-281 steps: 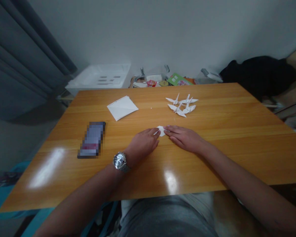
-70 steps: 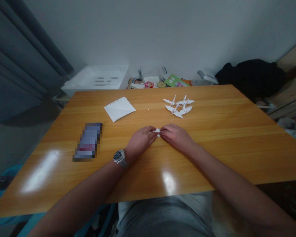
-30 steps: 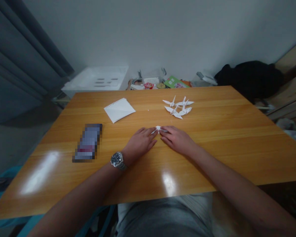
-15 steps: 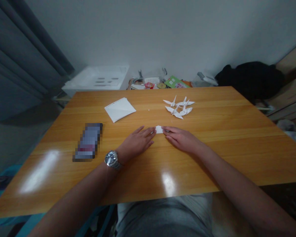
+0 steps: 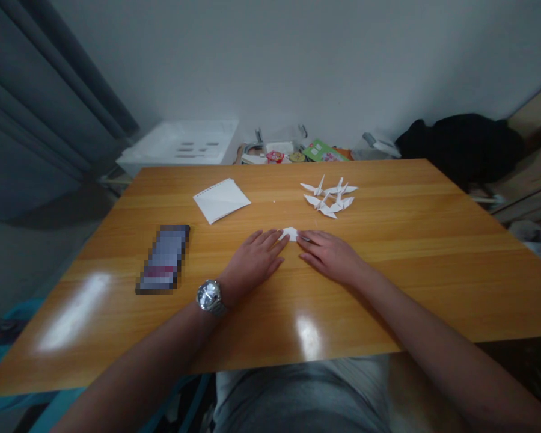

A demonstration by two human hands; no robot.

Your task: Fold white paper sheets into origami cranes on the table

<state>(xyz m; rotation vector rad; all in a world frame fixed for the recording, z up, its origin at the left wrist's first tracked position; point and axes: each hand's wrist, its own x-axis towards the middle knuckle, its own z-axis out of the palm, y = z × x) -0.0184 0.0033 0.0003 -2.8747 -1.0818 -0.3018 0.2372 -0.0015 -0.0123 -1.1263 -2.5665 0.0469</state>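
A small piece of folded white paper (image 5: 290,234) lies on the wooden table, between my fingertips. My left hand (image 5: 255,260), palm down with fingers stretched and apart, presses on the paper's left side. From the other side my right hand (image 5: 329,254) rests its outstretched fingertips on the right edge, the thumb held away from them. Both sets of fingertips hide the ends of the paper. Beyond the hands, several white paper cranes (image 5: 328,197) sit in a cluster. To the left of them lies a stack of white paper sheets (image 5: 222,202) with punched holes along one edge.
A phone (image 5: 163,258), blurred out, lies on the left part of the wooden table (image 5: 415,258). Behind the far edge are a white foam tray (image 5: 184,141), a green booklet (image 5: 322,151) and small packets. A dark cloth heap (image 5: 460,144) is at the far right.
The fingers of my left hand have spread a little and shifted on the folded paper, showing more of its upper side. My right hand stays nearly in place. The view has shifted slightly.
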